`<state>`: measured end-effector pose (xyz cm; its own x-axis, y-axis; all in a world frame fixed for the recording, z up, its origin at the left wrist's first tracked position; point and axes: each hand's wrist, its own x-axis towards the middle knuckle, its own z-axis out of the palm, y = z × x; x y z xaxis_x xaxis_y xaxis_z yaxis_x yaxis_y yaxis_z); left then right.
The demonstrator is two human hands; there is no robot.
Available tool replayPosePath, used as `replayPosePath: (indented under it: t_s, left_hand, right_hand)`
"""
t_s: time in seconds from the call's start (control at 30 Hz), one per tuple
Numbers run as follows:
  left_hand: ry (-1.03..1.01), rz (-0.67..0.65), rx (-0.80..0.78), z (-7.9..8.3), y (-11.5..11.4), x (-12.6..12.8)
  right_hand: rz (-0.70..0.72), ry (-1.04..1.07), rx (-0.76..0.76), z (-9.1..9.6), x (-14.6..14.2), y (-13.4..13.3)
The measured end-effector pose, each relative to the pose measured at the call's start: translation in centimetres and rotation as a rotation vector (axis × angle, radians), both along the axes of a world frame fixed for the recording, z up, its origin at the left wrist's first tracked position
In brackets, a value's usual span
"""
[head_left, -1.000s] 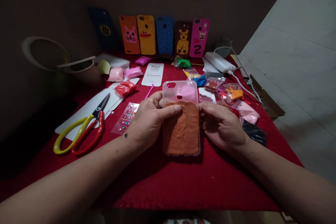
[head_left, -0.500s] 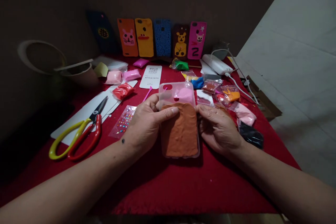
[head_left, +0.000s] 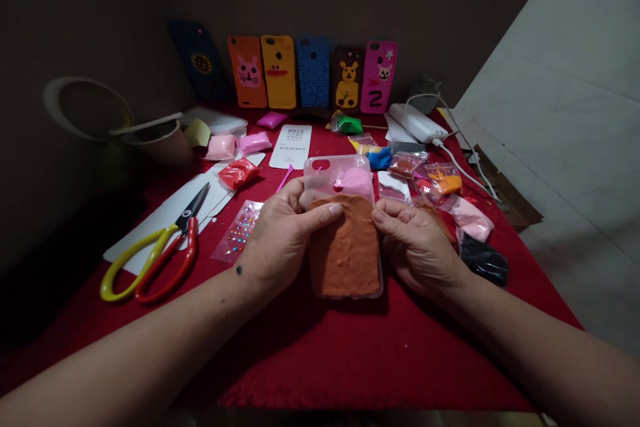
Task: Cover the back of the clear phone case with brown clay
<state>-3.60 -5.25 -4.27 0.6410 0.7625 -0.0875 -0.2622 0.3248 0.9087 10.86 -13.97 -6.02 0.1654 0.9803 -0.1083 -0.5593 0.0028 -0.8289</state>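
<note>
A clear phone case (head_left: 327, 177) is held above the table, tilted toward me. Brown-orange clay (head_left: 345, 253) spreads in a thin, slightly wrinkled layer over its lower part, while the top with the camera hole stays see-through. My left hand (head_left: 280, 233) grips the case's left edge, its thumb lying on the clay near the upper edge. On the other side, my right hand (head_left: 417, 240) pinches the right edge, with its thumb at the clay's upper right border. Fingers behind the case are hidden.
Scissors (head_left: 187, 217) and a gem sticker sheet (head_left: 243, 230) lie left. Several clay packets, including a black one (head_left: 483, 260), lie right. Decorated phone cases (head_left: 313, 73) lean against the back wall. A power bank (head_left: 420, 123) with a white cable is at the back right.
My right thumb has shifted slightly down along the case's right edge. The whole view has moved a little; my left hand keeps its hold.
</note>
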Motion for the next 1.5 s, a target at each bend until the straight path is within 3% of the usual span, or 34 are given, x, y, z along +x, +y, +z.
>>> replayPosePath:
  t_s: [0.17, 0.3, 0.7, 1.13, 1.5]
  left_hand:
    - [-0.011, -0.065, 0.037, -0.01, -0.26, 0.01]
    - [-0.022, -0.109, 0.043, -0.08, -0.42, 0.09]
    - [0.089, -0.063, 0.212, 0.12, -0.68, -0.23]
    - [0.096, -0.099, 0.181, 0.31, -0.64, -0.24]
    - [0.093, -0.033, 0.18, 0.34, -0.88, 0.05]
  right_hand:
    - [0.029, -0.026, 0.062, 0.39, -0.03, -0.05]
    - [0.002, -0.032, -0.024, 0.54, -0.04, -0.04]
    - [-0.035, -0.186, -0.057, -0.25, -0.11, -0.29]
    - [-0.072, -0.195, -0.101, -0.01, -0.14, -0.31]
    - [-0.057, -0.189, -0.085, 0.15, -0.24, -0.46]
